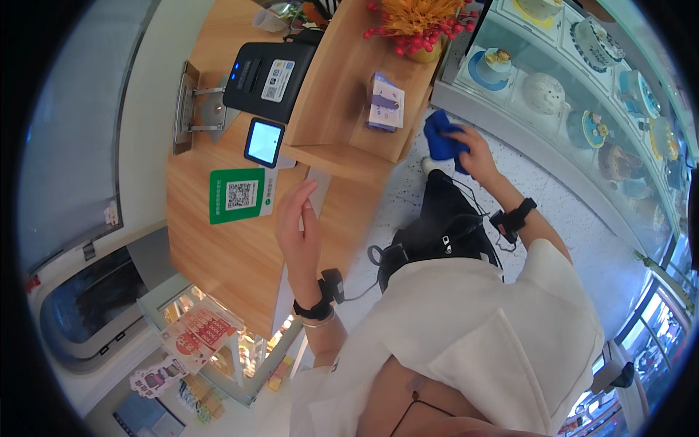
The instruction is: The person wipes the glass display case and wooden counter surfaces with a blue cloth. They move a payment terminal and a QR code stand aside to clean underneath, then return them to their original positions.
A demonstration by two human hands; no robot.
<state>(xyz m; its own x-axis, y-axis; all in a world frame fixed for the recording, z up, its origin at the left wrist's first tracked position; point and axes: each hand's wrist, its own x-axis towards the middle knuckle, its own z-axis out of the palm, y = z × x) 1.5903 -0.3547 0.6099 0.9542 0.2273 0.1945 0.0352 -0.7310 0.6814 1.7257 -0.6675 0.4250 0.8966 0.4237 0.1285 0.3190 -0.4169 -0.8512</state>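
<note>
My right hand (pixel 477 154) grips a bunched blue cloth (pixel 441 137) over the floor, between the wooden shelf box and the glass cake case. My left hand (pixel 297 226) is empty, its fingers stretched out close together above the edge of the wooden counter (pixel 222 255). Nearest to it on the counter lies a green and white card with a square code (pixel 240 195). Just beyond stands a small lit screen (pixel 263 143).
A black printer-like box (pixel 269 80) stands behind the screen. The wooden shelf box (pixel 331 95) holds leaflets (pixel 386 105) and a pot of orange flowers with red berries (pixel 422 25). At right, the glass case (pixel 502 102) displays several decorated cakes. Red leaflets (pixel 200 335) lie at lower left.
</note>
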